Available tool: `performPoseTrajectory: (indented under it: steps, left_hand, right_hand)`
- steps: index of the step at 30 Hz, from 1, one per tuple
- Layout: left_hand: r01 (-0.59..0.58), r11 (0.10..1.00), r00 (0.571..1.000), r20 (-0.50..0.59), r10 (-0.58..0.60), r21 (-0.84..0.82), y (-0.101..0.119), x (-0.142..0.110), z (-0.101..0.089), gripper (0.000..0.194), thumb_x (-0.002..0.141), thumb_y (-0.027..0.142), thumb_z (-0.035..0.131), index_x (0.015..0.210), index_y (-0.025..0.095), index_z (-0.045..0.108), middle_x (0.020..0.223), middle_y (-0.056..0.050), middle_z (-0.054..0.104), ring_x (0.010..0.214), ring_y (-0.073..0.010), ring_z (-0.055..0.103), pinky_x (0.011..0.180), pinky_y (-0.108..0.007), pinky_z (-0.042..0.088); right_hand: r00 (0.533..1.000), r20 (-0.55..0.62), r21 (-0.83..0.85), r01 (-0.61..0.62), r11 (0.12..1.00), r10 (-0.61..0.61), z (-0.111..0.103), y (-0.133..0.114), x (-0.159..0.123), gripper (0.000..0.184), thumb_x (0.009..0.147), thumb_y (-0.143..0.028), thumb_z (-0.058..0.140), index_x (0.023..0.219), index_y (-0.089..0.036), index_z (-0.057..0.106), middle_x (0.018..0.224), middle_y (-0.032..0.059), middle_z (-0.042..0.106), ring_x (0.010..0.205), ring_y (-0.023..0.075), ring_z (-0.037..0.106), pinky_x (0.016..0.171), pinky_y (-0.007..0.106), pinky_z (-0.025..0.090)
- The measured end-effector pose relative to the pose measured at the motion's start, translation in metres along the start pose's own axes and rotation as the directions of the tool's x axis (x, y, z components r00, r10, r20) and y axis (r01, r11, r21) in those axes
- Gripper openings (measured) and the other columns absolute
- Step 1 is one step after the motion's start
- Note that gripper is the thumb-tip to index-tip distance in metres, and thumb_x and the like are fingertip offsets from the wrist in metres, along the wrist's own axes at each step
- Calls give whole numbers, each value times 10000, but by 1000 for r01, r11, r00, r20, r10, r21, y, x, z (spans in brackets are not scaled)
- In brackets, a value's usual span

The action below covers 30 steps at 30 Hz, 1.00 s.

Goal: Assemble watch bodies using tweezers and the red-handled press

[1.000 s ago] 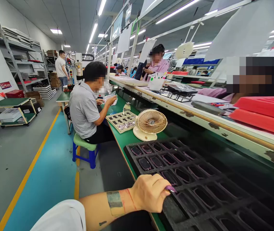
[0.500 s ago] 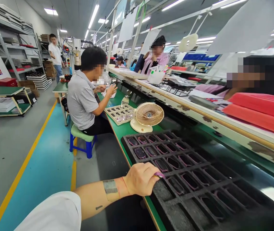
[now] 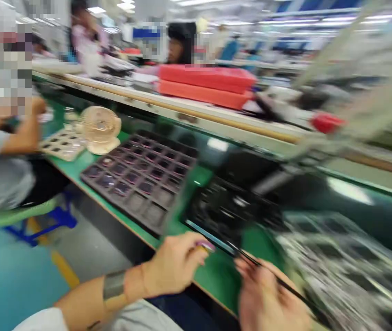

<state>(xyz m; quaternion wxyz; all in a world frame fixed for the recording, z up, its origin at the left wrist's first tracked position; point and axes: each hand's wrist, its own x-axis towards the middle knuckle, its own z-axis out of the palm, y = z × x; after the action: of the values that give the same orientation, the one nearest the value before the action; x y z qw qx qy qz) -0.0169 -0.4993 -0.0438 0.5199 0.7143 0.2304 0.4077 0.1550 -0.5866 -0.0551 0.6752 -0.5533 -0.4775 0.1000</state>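
Head view: a small curved purple-edged piece (image 3: 205, 245) is pinched between the thumb and forefinger of the left hand (image 3: 173, 263), with the other fingers curled in. The piece lies at the fingertips, on the side turned toward the right hand (image 3: 271, 294), and is seen against the green tabletop (image 3: 216, 278). By the right hand a thin dark rod-like tool (image 3: 251, 259) is gripped, slanted up and leftward toward the piece; whether the two are touching cannot be told through the blur.

Just beyond the left hand, a black tray (image 3: 155, 212) is laid on the tabletop, divided into a grid of squarish compartments. Most are filled with dark, glossy, purple-rimmed pieces, while several toward the near right corner are bare and matt grey. To the right, a clear plastic tray (image 3: 345, 257) is seen, its shiny moulded pockets showing dark shapes, too smeared to be named. Between the trays, black equipment (image 3: 221, 207) is fronted by a pale blue strip (image 3: 211, 236).

Past the black tray's far left corner, a cream desk fan (image 3: 101, 123) with a round grille is set beside a beige tray (image 3: 65, 145) with dark recesses. Two red trays (image 3: 206, 83) are stacked on the raised shelf behind. At the left, a grey-shirted co-worker (image 3: 1, 174) is seated on a green-topped stool (image 3: 26, 211) with blue legs.
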Motion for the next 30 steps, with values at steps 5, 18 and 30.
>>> performPoseTrajectory:
  steps: [5,18,30]
  left_hand:
    - [297,929,945,205,-254,-220,-13,8,9,390,1146,423,626,1457,188,601,1022,-79,838,652,-151,765,554,-230,562]
    - [396,893,904,260,-338,-216,-9,1,1,409,1129,446,685,1453,216,587,1048,-60,808,833,-181,799,698,-269,640]
    - [489,783,870,277,-408,-385,1,11,-2,524,1062,473,790,1424,172,560,1108,-127,841,814,-205,834,696,-270,650]
  right_hand:
    - [921,-365,24,-136,990,135,-4,-11,-28,175,1094,-365,746,1110,-192,764,986,98,847,743,200,809,686,325,688]
    - [977,-202,39,-62,997,68,24,-23,-33,179,1086,-168,728,1189,-268,835,1119,77,849,900,207,822,876,386,711]
    - [915,-402,-129,-71,989,13,-6,-22,-30,148,1074,-226,753,1208,-240,813,963,37,750,759,159,731,685,303,606]
